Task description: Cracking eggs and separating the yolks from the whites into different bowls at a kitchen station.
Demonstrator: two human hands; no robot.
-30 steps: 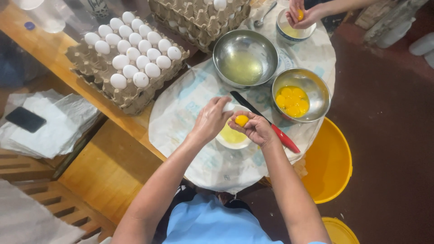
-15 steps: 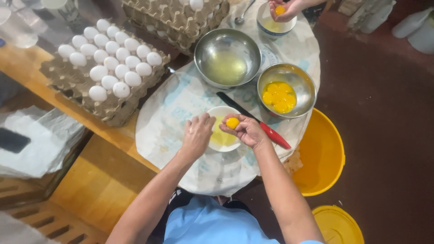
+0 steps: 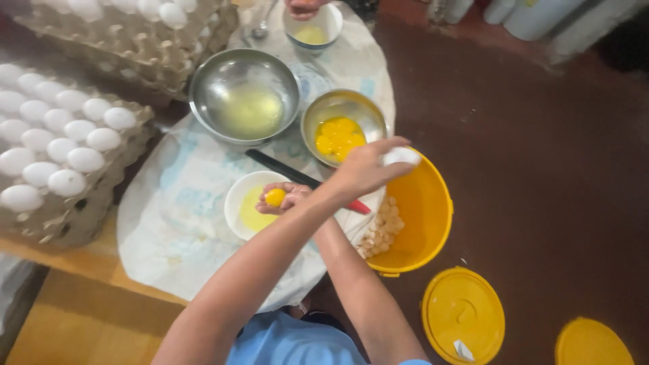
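The left hand point(image 3: 368, 165) reaches across the right arm, past the counter's right edge, its grip clamped on a white eggshell point(image 3: 401, 156) held above the yellow bucket point(image 3: 422, 223) that stands on the floor just beside the counter. Broken shells point(image 3: 380, 230) lie inside the bucket against its near wall. The right hand point(image 3: 284, 197) hovers over a small white bowl point(image 3: 238, 196) near the counter's front edge, fingers curled shut around a yolk point(image 3: 274, 197); pale egg white sits in the bowl beneath it. A red-handled knife point(image 3: 297, 179) lies slantwise between that bowl and a steel bowl of yolks point(image 3: 343, 128) near the right edge. A larger steel bowl point(image 3: 245, 101) with clear egg white stands behind. Trays of white eggs point(image 3: 57, 145) fill the counter's left side. At the far edge another person's hand point(image 3: 305, 8) is over a white bowl point(image 3: 312, 30).
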